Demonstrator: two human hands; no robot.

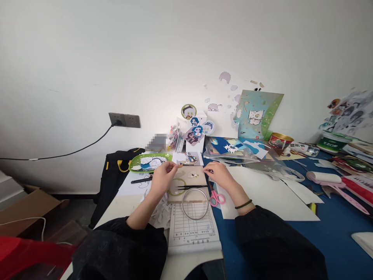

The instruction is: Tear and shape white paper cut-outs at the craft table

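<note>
Small paper scrap, pinched aloft

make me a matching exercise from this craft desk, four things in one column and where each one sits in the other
Things:
1. pink-handled scissors
2. metal ring
3. green tray
4. lint roller

Places:
A. far right of the blue mat
B. on the printed form
C. just below the right hand
D. beyond the left hand, near the black bag

Pairs: 1-C, 2-B, 3-D, 4-A

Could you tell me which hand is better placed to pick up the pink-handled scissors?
Probably the right hand: it rests just above the pink-handled scissors on the blue table. The left hand sits farther off, pinching a small white paper piece.
</note>
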